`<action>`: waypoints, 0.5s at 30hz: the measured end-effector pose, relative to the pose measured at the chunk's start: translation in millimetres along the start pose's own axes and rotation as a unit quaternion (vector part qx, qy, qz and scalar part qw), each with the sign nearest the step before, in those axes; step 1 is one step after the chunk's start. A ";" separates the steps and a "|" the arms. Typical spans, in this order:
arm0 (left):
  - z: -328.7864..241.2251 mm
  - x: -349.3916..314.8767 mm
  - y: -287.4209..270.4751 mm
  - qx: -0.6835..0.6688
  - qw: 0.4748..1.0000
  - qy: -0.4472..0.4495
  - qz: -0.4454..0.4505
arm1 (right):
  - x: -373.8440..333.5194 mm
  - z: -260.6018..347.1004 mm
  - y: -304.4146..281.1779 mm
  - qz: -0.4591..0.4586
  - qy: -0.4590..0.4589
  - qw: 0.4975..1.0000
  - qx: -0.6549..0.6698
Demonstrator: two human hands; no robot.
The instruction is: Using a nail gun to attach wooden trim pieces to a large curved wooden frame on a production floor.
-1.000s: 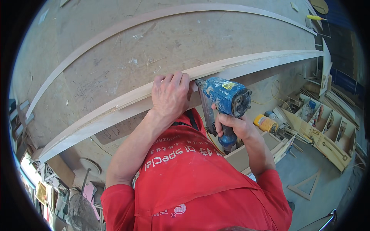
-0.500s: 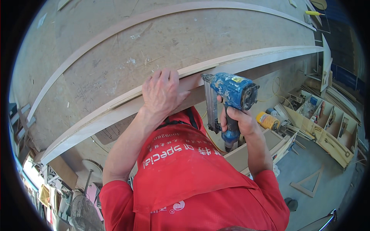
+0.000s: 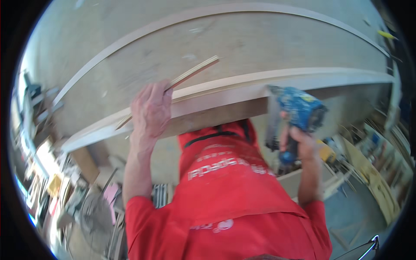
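My left hand [image 3: 151, 109] is closed around a narrow wooden strip [image 3: 197, 71], which slants up to the right over the worktable [image 3: 242, 47]. Its lower end pokes out past the left side of the hand. In my right hand [image 3: 303, 142] is a blue nail gun [image 3: 300, 106], gripped by its dark handle and blurred by motion. The gun's nose is at the front face of a long pale wooden board [image 3: 242, 82] along the near side of the table. Whether the nose touches the board I cannot tell.
Another long thin strip [image 3: 173, 21] lies farther back on the table. To the right are a yellow can [image 3: 326, 151] and a divided wooden box [image 3: 377, 182] holding tools. A wire-caged fan [image 3: 96, 221] stands at lower left. A yellow object [image 3: 387, 34] lies at far right.
My left hand has moved left and lifted the narrow strip off the long board at an angle. The nail gun has shifted right in my right hand. The whole view has moved as well.
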State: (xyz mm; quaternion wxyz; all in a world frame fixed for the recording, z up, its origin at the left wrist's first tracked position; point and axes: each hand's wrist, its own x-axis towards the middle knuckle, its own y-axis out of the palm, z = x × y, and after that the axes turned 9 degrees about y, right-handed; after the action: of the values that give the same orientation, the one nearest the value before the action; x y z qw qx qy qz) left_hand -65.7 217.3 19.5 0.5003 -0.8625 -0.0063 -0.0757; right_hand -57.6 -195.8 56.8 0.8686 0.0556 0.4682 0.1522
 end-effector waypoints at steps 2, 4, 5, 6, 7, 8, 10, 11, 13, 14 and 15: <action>36.4 -28.6 -37.4 0.037 0.999 -0.032 -0.010 | -9.7 6.5 14.7 -0.021 -0.030 0.999 -0.019; 69.4 -67.2 -61.7 0.049 0.993 -0.086 -0.060 | -14.7 6.4 21.4 -0.037 -0.036 0.998 -0.043; 86.1 -87.8 -74.7 0.072 0.991 -0.095 -0.059 | -16.8 4.3 21.9 -0.013 -0.033 0.999 -0.039; 104.1 -110.6 -91.1 0.093 0.990 -0.098 -0.044 | -21.5 4.5 23.4 -0.021 -0.035 0.998 -0.049; 117.9 -128.8 -110.4 0.115 0.988 -0.098 -0.029 | -27.6 4.7 25.6 -0.031 -0.040 0.997 -0.056; 129.6 -146.5 -126.8 0.134 0.986 -0.098 -0.015 | -34.4 4.3 28.5 -0.011 -0.039 0.998 -0.051; 134.4 -171.2 -139.6 0.131 0.984 -0.120 -0.013 | -41.6 4.6 27.8 -0.031 -0.041 0.997 -0.066; 137.2 -177.8 -140.4 0.107 0.986 -0.131 -0.011 | -42.2 4.8 27.7 -0.018 -0.044 0.997 -0.066; 144.1 -181.1 -132.5 0.106 0.988 -0.109 0.006 | -39.0 1.1 30.6 -0.037 -0.052 0.995 -0.083; 150.7 -187.4 -132.7 0.097 0.991 -0.083 0.034 | -39.5 -4.2 39.8 -0.049 -0.052 0.993 -0.090; 157.7 -191.5 -134.7 0.100 0.991 -0.084 0.033 | -40.8 -9.4 50.8 -0.045 -0.053 0.994 -0.090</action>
State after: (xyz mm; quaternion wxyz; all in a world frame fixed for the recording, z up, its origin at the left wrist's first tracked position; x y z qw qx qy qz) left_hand -247.1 433.2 32.4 0.5843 -0.8110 -0.0273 0.0148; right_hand -97.2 -161.0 96.2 0.8995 -0.0360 0.4084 0.1510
